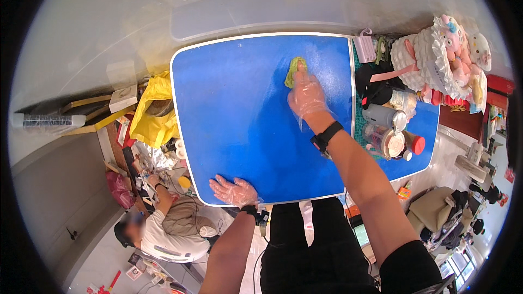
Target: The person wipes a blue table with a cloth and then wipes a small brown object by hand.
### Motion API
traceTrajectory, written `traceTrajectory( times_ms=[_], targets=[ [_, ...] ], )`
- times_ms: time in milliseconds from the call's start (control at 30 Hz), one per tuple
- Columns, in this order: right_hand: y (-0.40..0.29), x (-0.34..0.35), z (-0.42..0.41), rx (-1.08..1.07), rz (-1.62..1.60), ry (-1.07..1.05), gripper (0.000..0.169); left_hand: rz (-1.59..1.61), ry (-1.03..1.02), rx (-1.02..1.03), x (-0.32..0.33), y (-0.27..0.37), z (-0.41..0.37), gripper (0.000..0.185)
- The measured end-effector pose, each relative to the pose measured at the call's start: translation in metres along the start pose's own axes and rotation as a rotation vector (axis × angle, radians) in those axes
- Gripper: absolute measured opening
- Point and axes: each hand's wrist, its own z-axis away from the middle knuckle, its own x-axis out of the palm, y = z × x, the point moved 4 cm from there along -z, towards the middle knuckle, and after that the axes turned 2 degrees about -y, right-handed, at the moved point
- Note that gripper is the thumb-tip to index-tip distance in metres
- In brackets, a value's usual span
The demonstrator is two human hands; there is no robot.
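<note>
In a clear plastic glove, my right hand (307,93) presses a crumpled green cloth (295,72) against the blue tabletop (220,114), toward its far right part. The cloth shows beyond and to the left of the fingers. The tabletop around it has a wet-looking sheen. My left hand (237,192), also in a clear glove, rests with fingers spread on the near left edge of the table and holds nothing. Both wrists wear black bands.
Right of the white seam stand a grey tumbler (378,115), a lidded clear cup (382,139), a red-capped jar (416,143) and a white ruffled basket (412,59) of plush toys. A yellow bag (152,118) touches the left side. Another person (171,232) sits at lower left. A wall stands behind.
</note>
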Motion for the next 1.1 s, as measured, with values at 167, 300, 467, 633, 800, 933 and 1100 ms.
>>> traceTrajectory(
  times_ms=[167,300,467,633,800,933,1100],
  targets=[
    [-0.006,-0.019,-0.016,0.087,-0.005,-0.075,0.069,0.004,0.012,-0.005,0.002,-0.004,0.001,0.063],
    [0.011,-0.025,-0.070,0.141,-0.119,-0.026,0.070,0.024,0.031,0.009,0.004,0.000,-0.001,0.064],
    [0.021,-0.017,-0.077,0.040,-0.022,0.152,0.070,-0.025,-0.012,0.024,0.000,0.007,-0.001,0.063],
    [-0.003,-0.003,-0.001,0.091,-0.006,-0.176,0.050,-0.013,0.008,0.003,0.000,-0.003,0.001,0.063],
    [0.014,-0.008,-0.039,0.110,-0.001,-0.240,0.054,-0.012,-0.032,0.006,-0.002,0.003,-0.001,0.066],
    [0.020,-0.026,-0.086,0.026,-0.022,0.034,0.061,-0.003,-0.045,0.018,-0.001,0.003,-0.001,0.066],
    [0.018,-0.021,-0.073,0.125,-0.031,-0.100,0.062,-0.009,0.002,0.002,0.004,-0.001,0.000,0.071]
  ],
)
